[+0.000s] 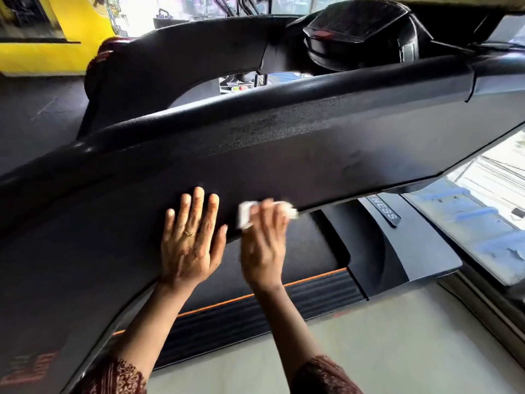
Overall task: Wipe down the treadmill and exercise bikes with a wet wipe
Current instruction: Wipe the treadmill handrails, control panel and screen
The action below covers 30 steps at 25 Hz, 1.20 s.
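Treadmill (284,155): its broad black side panel fills most of the view. It looks stiff, textured and fixed, so I judge it will take firm pressure without shifting. A darker speckled patch on the upper part may be damp; cannot confirm.

Belt (298,237) and ribbed side rail (312,297) with an orange stripe lie below the panel, over a pale floor (369,351).

Left hand (189,245): laid flat on the panel, fingers straight and spread, grasping nothing.

Right hand (262,245): just beside the left, at the panel's lower edge. Its fingers are bent over the wet wipe (245,213) and press it against that edge. Thumb not visible.

Wet wipe: small, white, bunched. Most of it sits under the right fingers; one corner sticks out to their left and a scrap to their right. Judged light, limp and damp, likely to drag and ball up on the textured plastic. Best held across its middle, fingers spread.

Ring (189,233) on a left finger.
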Motion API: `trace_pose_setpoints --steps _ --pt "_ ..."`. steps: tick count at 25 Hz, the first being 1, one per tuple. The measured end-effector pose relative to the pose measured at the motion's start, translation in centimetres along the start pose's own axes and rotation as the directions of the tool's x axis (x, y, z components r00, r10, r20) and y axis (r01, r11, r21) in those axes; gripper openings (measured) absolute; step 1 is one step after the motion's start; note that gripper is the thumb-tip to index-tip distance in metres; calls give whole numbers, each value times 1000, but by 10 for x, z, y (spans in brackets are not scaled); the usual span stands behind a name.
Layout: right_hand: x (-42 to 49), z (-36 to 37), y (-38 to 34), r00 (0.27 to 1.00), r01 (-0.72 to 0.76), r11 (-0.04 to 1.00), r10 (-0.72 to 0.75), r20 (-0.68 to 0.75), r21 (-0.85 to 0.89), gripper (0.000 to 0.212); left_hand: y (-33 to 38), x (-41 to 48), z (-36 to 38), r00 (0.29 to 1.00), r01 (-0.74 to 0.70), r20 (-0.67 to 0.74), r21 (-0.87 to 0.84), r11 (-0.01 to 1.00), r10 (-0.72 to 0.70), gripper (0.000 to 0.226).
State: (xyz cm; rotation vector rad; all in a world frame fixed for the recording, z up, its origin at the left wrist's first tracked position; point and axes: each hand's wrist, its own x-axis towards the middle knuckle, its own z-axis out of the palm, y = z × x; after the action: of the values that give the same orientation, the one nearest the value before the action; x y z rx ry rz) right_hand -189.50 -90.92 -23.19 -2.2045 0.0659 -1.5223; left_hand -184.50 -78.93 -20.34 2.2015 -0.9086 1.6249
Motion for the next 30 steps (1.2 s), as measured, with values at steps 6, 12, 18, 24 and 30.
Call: trace_pose_setpoints --steps 6,12,18,24,30 --pt "98 -64 109 801 -425 887 461 -382 180 44 19 17 8 999 24 -23 43 999 -23 63" --pt "59 -40 57 963 268 963 -268 12 -33 37 49 38 22 998 64 -29 42 997 -63 65" --pt "131 -83 101 920 -204 969 239 -310 141 46 57 42 24 994 97 -65 79 992 -92 65" --pt "97 -42 28 920 380 921 -386 63 90 38 49 42 18 999 36 -35 87 996 -34 65" --pt "131 -62 63 934 -162 967 214 -285 196 43 50 49 14 999 -2 -39 97 995 5 65"
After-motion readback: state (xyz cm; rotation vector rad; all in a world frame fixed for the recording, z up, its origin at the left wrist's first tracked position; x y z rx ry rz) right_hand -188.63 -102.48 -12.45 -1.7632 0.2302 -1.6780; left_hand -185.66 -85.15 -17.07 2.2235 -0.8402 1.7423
